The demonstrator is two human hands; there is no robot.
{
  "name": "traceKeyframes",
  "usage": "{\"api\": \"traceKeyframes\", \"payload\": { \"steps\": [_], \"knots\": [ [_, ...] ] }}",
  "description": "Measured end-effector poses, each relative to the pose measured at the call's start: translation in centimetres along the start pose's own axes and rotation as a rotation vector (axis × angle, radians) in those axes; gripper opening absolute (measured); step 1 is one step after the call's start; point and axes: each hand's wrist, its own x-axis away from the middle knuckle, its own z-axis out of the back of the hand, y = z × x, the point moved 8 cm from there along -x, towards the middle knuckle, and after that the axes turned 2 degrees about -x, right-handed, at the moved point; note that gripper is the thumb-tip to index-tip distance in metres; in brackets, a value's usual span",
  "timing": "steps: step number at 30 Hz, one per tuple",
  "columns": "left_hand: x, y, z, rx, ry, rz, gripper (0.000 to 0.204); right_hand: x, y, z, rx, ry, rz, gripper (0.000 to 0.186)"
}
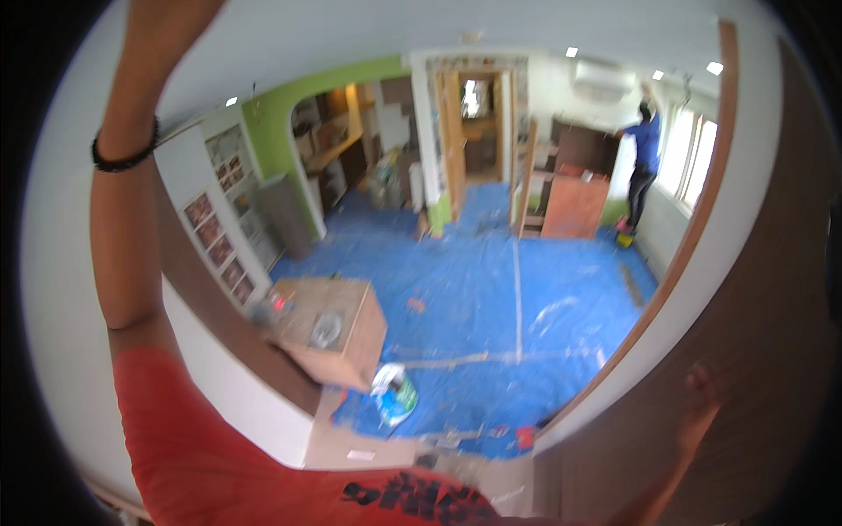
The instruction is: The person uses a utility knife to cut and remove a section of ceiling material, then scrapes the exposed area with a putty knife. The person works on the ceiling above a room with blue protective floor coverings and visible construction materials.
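My left arm, in a red sleeve with a black bracelet at the wrist, reaches up along the left; my left hand (171, 22) runs off the top edge near the pale ceiling (333, 35), its fingers out of sight. At lower right, my right hand (702, 390) is raised against a large dark brown panel (763, 307), fingers apart and somewhat blurred. Whether it presses on that panel is unclear. A wooden-trimmed opening (675, 263) frames the room ahead of me.
Below are a blue floor sheet (561, 307), a wooden box (351, 324) with items on top and a white-green sack (395, 394). A person in blue (645, 149) stands raised by the window (688, 158), beside cabinets (574, 206). A green arch (281, 92) is at left.
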Motion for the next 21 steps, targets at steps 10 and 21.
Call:
{"api": "traceKeyframes", "payload": {
  "steps": [10,21],
  "knots": [
    [-4.2,-0.3,0.6,0.522,0.248,0.025,0.03,1.8,-3.6,1.8,-0.3,0.061,-0.262,0.019],
    [-0.8,-0.6,-2.8,0.579,0.337,0.146,0.026,-3.4,-13.0,7.9,-0.093,0.141,-0.013,0.024]
  ]
}}
